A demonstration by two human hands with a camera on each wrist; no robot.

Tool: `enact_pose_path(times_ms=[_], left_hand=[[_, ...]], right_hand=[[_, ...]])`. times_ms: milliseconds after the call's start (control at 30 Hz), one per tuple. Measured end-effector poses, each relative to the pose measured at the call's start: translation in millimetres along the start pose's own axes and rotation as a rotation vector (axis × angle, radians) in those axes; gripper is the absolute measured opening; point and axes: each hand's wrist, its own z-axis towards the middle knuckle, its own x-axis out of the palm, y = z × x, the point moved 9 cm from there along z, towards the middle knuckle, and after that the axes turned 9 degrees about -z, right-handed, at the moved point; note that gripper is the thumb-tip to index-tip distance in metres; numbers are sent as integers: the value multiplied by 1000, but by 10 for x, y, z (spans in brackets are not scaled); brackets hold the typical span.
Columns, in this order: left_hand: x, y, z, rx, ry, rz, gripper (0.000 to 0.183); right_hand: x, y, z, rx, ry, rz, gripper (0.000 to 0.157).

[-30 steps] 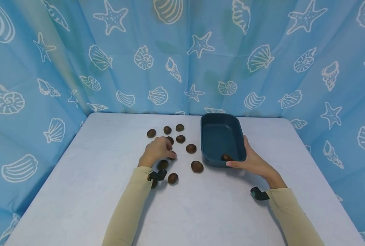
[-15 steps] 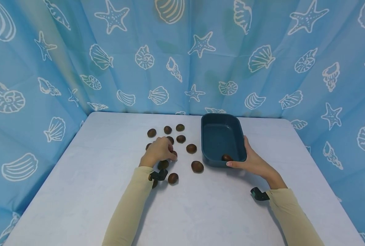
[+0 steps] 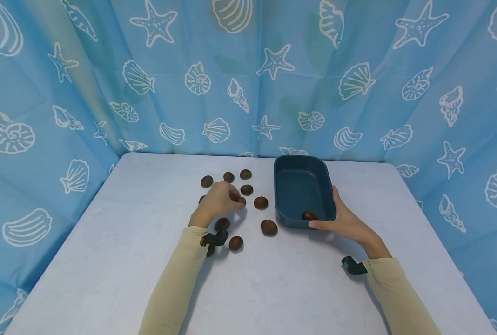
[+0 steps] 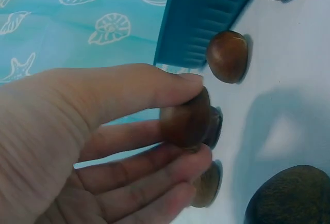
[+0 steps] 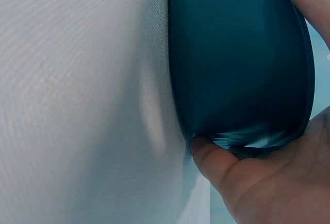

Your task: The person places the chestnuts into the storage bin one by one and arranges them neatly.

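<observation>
Between the thumb and fingers of my left hand (image 3: 218,204) a brown chestnut (image 4: 186,118) is pinched, lifted just over the table. My right hand (image 3: 345,222) grips the near right corner of a dark teal rectangular tub (image 3: 290,222), thumb on the near side and fingers along the right wall. One chestnut (image 3: 309,215) lies inside the tub at its near end. Loose chestnuts surround my left hand, among them one to its right (image 3: 260,203) and one below it (image 3: 236,243). A chestnut (image 3: 201,199) is partly hidden behind that hand.
Several more chestnuts lie on the white-covered table (image 3: 290,288), including one (image 3: 268,228) left of the tub's near corner and one (image 3: 206,181) toward the back. A blue shell-patterned curtain (image 3: 248,93) hangs behind and beside the table.
My left hand has picked up the chestnut under its fingertips and raised it slightly, moving a little away from me. The right hand and tub have stayed in place.
</observation>
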Motion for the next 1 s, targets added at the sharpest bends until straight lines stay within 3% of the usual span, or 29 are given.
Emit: enact_pose_path(times_ms=[367, 567, 800, 1000], left_hand=[[-50, -136, -1, 44, -65, -70, 25], [-78, -235, -20, 113, -103, -143, 27], [-4, -354, -27, 173, -81, -242, 30], [102, -489, -27, 221, -66, -262, 28]], right_hand=[[-9, -13, -9, -9, -4, 8, 140], [-9, -8, -3, -18, -5, 16, 140], [-5, -13, 7, -22, -3, 21, 140], [-7, -51, 20, -22, -12, 14, 140]])
